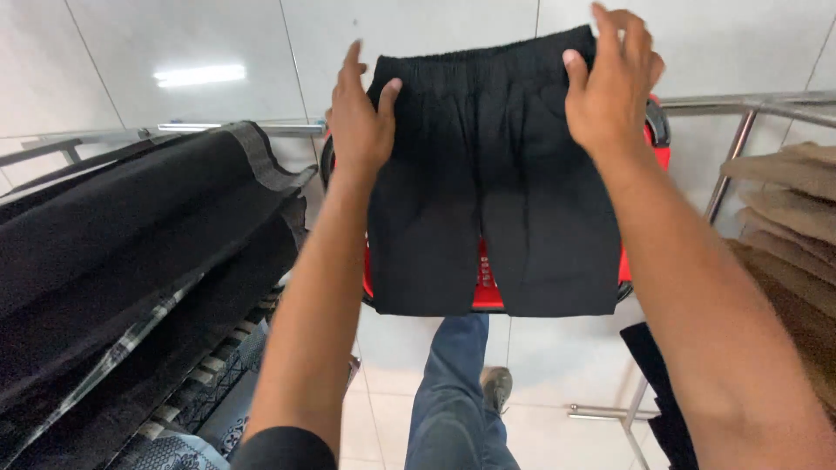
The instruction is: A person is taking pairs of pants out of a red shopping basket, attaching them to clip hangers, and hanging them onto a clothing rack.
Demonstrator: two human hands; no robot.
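A: Start at your left. The dark garments (131, 261) hang there on the metal rail (261, 129), close beside your left forearm. If your elbow moves outward, it can brush them and pull one off the rail.

B: And my left hand (359, 122)?

A: Its grip is not closed. The palm lies flat on the upper left corner of the black shorts (492, 183), the fingers stretched up and the thumb resting on the cloth. You press, you do not pinch. So this corner can slide down if you lift the hand only a little.

B: Where are the shorts exactly?

A: They are spread flat over the red basket (481, 283), the waistband up and away from you, the two legs toward you. The red shows between the legs and at both sides. The leg hems reach the near edge of the basket, so I think their weight could drag the whole piece to the tile floor (392, 348) near your shoe (496, 385).

B: And my right hand (614, 83)?

A: Also an open grip, fingers spread on the upper right corner, thumb on the waistband. It holds by pressure only. The beige garments (792, 226) hang just to the right of your forearm, and a wide movement could disturb them.
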